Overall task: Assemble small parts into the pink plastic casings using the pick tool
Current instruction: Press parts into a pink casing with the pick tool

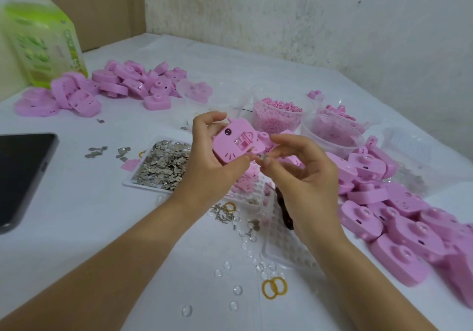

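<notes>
My left hand (210,159) grips a pink plastic casing (236,144) above the table, its open inner side facing me with a recessed slot in the middle. Just right of it, my right hand (297,167) pinches a small metal part (263,157) between thumb and fingertips, close to the casing's lower right edge. A white tray (133,181) heaped with silvery metal parts lies under and left of my left hand. A dark tool (285,210) lies on the table below my right wrist, mostly hidden.
Piles of pink casings lie at the back left (115,85) and along the right (399,218). Clear tubs of pink pieces (277,116) stand behind my hands. A dark phone (20,174) lies at left, a green-labelled bottle (43,39) behind. Clear domes and yellow rubber bands (273,288) scatter near me.
</notes>
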